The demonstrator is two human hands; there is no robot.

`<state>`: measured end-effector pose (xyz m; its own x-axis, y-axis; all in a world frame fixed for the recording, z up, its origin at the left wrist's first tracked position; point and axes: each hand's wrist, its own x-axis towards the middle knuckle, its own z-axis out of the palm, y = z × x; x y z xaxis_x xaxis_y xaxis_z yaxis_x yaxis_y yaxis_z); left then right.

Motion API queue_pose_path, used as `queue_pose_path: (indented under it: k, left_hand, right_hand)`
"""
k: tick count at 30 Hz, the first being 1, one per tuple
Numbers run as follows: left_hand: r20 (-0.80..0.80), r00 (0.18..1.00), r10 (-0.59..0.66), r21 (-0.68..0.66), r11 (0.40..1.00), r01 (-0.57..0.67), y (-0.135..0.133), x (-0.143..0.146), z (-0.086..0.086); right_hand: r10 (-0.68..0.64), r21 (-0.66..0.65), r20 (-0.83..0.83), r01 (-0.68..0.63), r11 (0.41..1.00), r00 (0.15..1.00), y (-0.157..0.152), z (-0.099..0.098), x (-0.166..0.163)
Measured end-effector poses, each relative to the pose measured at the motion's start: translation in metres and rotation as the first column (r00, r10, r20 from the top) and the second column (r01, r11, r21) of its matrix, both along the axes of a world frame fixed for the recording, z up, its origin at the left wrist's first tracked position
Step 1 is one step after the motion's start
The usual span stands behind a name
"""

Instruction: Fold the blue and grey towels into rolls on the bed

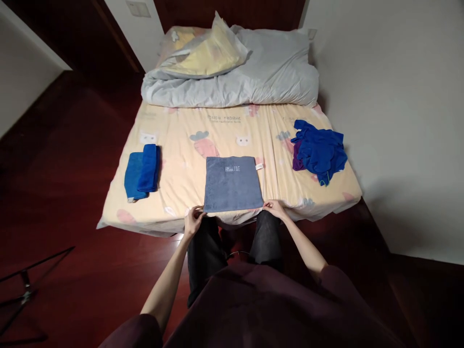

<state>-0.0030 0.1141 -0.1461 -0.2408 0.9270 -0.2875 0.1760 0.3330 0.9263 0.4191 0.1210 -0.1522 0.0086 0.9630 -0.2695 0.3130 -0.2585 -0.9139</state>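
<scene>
A flat, slate-grey, roughly square cloth of soft-looking fabric lies at the middle of the near edge of the bed with a yellow, carrot-printed sheet; it stretches from the hands toward the head of the bed, and its near hem runs from one hand to the other, roughly along the bed's near edge; its sides look too alike to tell a long axis.

The left hand pinches the cloth's near-left corner between thumb and fingers; the right hand has the near-right corner in a similar narrow pinch; neither hand is plainly nearer, since each has its own corner.

Toward the bed's left side lie two folded bright-blue cloths, one partly over the other; toward its right side sits a crumpled royal-blue fabric heap; a bunched pale-grey quilt fills the bed's head end.
</scene>
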Motion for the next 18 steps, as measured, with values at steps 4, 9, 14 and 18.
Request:
queue_pose_path:
  k: [4, 9, 14, 18]
  left_hand:
    - [0.007, 1.0, 0.027, 0.01, 1.0, -0.027, 0.005, -0.003, -0.01]
    - [0.059, 0.996, 0.072, 0.028, 0.997, -0.074, 0.015, -0.005, -0.017]
    - [0.054, 0.997, 0.06, 0.011, 0.998, -0.06, 0.003, -0.011, -0.024]
    - [0.051, 0.998, 0.025, -0.024, 0.999, -0.024, -0.007, -0.016, -0.028]
  right_hand:
    - [-0.078, -0.007, -0.101, 0.078, 0.997, 0.992, 0.005, -0.003, -0.002]
    - [-0.219, -0.025, -0.188, 0.218, 0.976, 0.958, 0.009, -0.002, -0.01]
    - [-0.224, -0.039, -0.192, 0.221, 0.975, 0.956, -0.011, -0.008, -0.005]
    - [-0.223, -0.084, -0.167, 0.211, 0.974, 0.96, -0.022, -0.009, -0.001]
